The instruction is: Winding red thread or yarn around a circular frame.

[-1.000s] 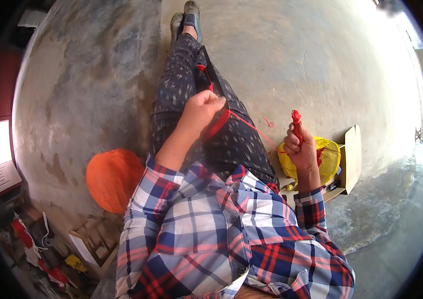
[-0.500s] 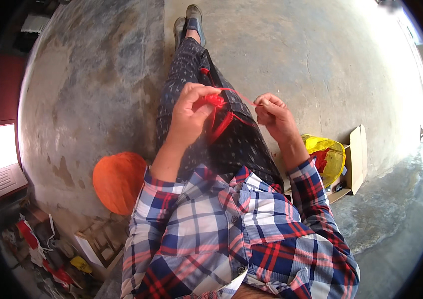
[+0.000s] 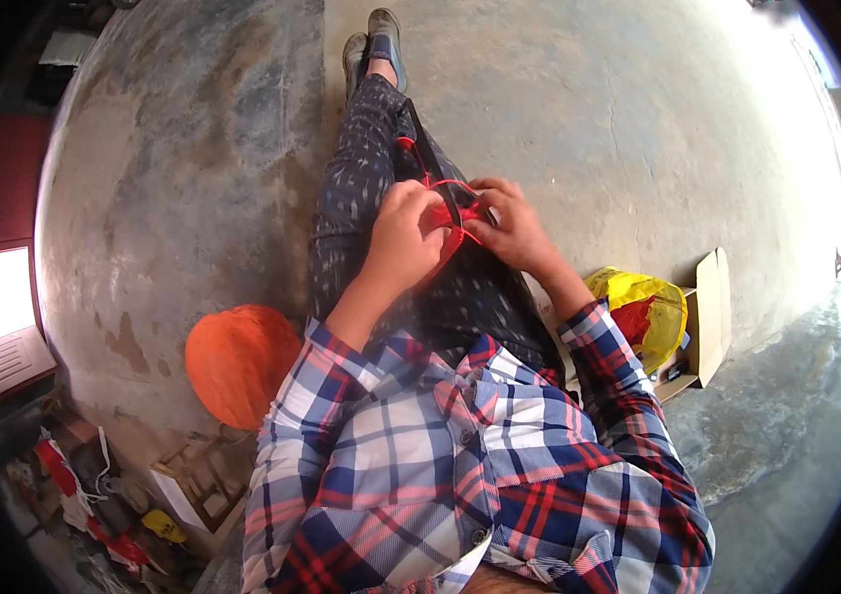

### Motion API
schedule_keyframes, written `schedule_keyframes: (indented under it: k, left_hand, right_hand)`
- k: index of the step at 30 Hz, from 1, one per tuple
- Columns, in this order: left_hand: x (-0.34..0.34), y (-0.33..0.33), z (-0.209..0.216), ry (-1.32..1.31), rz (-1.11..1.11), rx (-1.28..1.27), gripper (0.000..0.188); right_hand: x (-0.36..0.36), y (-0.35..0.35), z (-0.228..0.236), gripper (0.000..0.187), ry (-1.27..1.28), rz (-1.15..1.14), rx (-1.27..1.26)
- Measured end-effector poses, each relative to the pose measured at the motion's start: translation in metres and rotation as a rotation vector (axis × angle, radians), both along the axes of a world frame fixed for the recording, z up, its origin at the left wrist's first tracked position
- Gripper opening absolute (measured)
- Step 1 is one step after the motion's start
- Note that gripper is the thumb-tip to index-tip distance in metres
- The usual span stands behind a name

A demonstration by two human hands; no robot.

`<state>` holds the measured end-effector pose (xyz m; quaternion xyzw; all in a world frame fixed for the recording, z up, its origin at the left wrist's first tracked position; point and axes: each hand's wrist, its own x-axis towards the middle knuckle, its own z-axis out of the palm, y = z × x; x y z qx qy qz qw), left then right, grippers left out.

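Observation:
I sit on a concrete floor with my legs stretched out, in dark patterned trousers and a plaid shirt. Both hands meet over my lap. My left hand (image 3: 406,238) and my right hand (image 3: 510,226) pinch red thread (image 3: 452,213) that is looped around a dark narrow strip (image 3: 430,158) lying along my legs. The thread runs between the fingers of both hands. A small red bit of thread (image 3: 404,144) shows farther up the strip, toward my shoes (image 3: 373,45).
An orange round bundle (image 3: 237,361) lies on the floor by my left hip. A yellow bag with red material (image 3: 643,312) sits in an open cardboard box (image 3: 708,317) at my right. Tools and a small wooden frame (image 3: 198,485) clutter the lower left.
My right hand, raised by the yellow bag holding something red a second ago, has come across to my lap. Both hands now work the red thread together on the strip.

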<state>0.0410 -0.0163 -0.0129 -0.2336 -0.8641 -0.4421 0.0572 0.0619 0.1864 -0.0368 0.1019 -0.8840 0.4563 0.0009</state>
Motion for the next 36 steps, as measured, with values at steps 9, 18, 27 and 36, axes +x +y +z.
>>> schedule_keyframes:
  k: [9, 18, 27, 36]
  left_hand:
    - [0.026, 0.007, -0.006, -0.622, -0.015, 0.250, 0.027]
    - [0.025, 0.012, -0.016, -0.727, 0.036, 0.357, 0.026]
    - [0.019, 0.019, 0.019, -0.336, 0.215, 0.426, 0.024]
    - [-0.008, 0.000, -0.003, -1.244, 0.208, 0.470, 0.025]
  right_hand:
    - [0.020, 0.014, 0.124, 0.032, -0.211, 0.098, -1.402]
    - [0.094, -0.054, 0.190, 0.048, -0.801, 0.301, -1.825]
    - [0.066, -0.026, 0.180, 0.034, -0.347, 0.419, -1.791]
    - [-0.001, -0.019, 0.040, 0.013, 0.013, 0.124, 0.588]
